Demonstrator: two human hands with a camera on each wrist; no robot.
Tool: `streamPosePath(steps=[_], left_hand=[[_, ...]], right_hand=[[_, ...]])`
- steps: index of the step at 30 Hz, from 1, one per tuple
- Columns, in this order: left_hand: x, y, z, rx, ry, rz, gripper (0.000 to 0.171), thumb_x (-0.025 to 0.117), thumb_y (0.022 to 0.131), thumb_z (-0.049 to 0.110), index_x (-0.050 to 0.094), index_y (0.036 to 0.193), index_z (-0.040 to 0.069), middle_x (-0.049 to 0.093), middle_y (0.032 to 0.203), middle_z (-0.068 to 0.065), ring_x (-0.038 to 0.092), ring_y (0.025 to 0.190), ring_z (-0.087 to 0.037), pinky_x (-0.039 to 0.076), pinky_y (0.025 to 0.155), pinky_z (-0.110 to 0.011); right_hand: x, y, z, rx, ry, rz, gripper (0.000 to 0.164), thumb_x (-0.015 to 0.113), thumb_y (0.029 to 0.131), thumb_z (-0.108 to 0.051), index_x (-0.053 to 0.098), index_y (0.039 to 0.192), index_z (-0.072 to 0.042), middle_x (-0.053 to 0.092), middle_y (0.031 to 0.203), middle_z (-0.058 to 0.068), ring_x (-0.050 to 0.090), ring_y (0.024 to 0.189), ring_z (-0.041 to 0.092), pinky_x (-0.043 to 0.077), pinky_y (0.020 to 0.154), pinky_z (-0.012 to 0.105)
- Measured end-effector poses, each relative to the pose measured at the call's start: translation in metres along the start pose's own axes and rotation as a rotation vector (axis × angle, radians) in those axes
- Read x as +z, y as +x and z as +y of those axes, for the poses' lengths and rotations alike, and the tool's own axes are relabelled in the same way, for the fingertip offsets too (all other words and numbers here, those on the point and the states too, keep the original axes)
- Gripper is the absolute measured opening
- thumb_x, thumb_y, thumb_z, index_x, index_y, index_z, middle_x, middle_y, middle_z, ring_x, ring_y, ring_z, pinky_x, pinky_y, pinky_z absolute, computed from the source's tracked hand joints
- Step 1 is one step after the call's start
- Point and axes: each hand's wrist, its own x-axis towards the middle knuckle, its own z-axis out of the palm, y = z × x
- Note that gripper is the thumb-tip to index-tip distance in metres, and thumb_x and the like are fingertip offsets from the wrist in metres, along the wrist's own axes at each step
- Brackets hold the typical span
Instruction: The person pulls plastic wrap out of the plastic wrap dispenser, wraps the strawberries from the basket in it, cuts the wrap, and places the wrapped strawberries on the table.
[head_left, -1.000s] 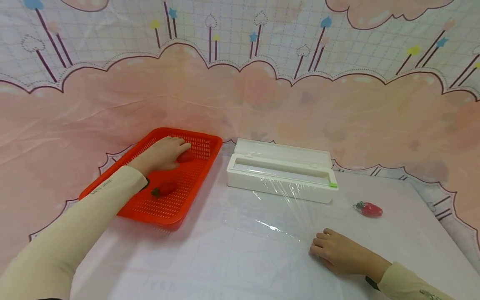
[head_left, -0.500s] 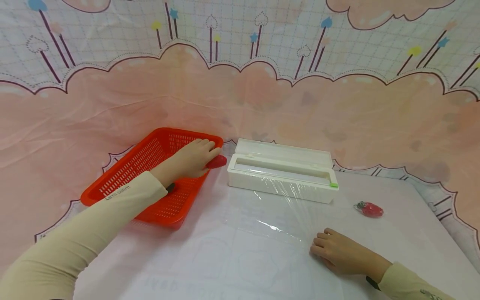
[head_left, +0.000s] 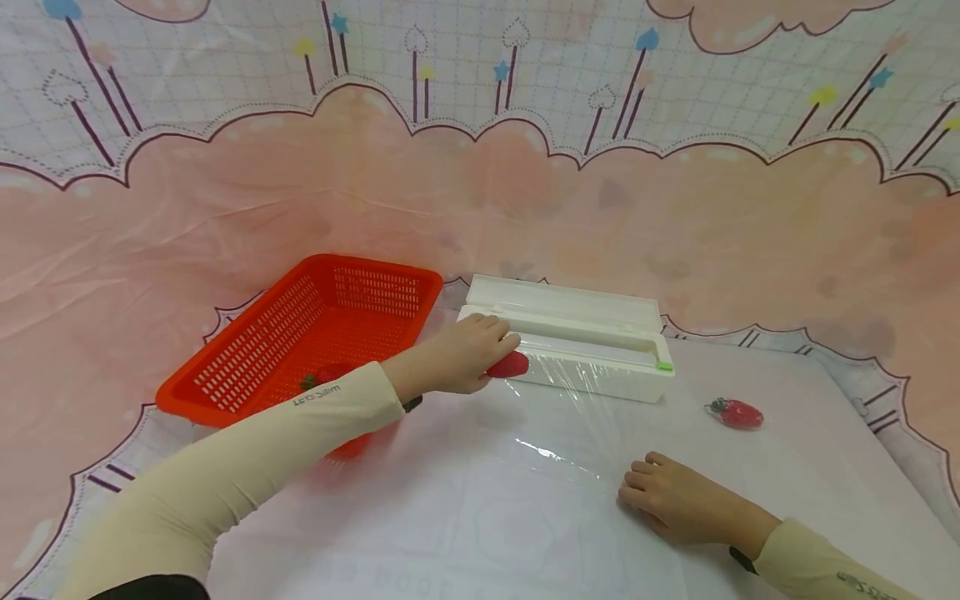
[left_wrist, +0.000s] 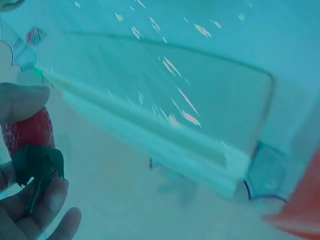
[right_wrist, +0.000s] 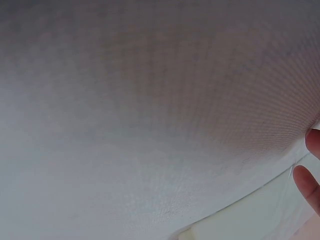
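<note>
My left hand [head_left: 468,354] holds a red strawberry [head_left: 508,365] above the near left part of the white cling film box [head_left: 570,382]. Up close in the left wrist view, thumb and fingers grip the strawberry [left_wrist: 31,131] around its green leafy cap. A sheet of clear cling film [head_left: 551,450] runs from the box over the table toward me. At its near right corner my right hand [head_left: 678,500] rests on the table with curled fingers, and creases in the film run to it. Part of that grip is hidden; the right wrist view shows only two fingertips [right_wrist: 306,185].
On the left stands a red perforated basket [head_left: 360,287] with another strawberry [head_left: 330,373] inside, partly behind my left sleeve. A strawberry wrapped in film [head_left: 737,413] lies on the right. The box lid [head_left: 562,302] is up, and a patterned cloth [head_left: 480,200] hangs behind.
My left hand took a strawberry from the basket, lifted it over the rim and carried it right to the cling film box. The right hand stayed in place.
</note>
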Motion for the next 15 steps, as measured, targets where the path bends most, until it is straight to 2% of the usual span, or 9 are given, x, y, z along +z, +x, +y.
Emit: streamPosePath(steps=[4,9,15], left_hand=[[0.010,0.016,0.023,0.036,0.024,-0.034,0.038,0.068,0.081,0.022,0.051,0.113,0.011,0.061,0.103,-0.004,0.056,0.097,-0.019,0.046,0.090,-0.031],[0.024,0.034,0.046,0.047,0.025,-0.111,0.042,0.068,0.083,0.026,0.051,0.119,0.012,0.062,0.110,-0.002,0.057,0.102,-0.017,0.048,0.092,-0.029],[0.047,0.047,0.063,0.074,0.065,-0.102,0.037,0.067,0.083,0.030,0.054,0.114,0.014,0.063,0.108,0.001,0.059,0.100,-0.015,0.048,0.088,-0.027]], right_hand=[[-0.001,0.000,-0.001,0.004,0.006,-0.007,0.015,0.067,0.085,-0.023,0.060,0.099,-0.022,0.063,0.090,-0.008,0.059,0.087,0.011,0.052,0.080,0.040],[-0.002,0.000,-0.001,0.034,0.027,-0.043,0.014,0.066,0.087,-0.026,0.060,0.100,-0.024,0.064,0.093,-0.008,0.060,0.089,0.011,0.053,0.082,0.041],[-0.004,0.001,-0.002,0.046,0.037,-0.056,0.016,0.065,0.087,-0.029,0.061,0.102,-0.024,0.066,0.095,-0.007,0.061,0.091,0.013,0.053,0.083,0.043]])
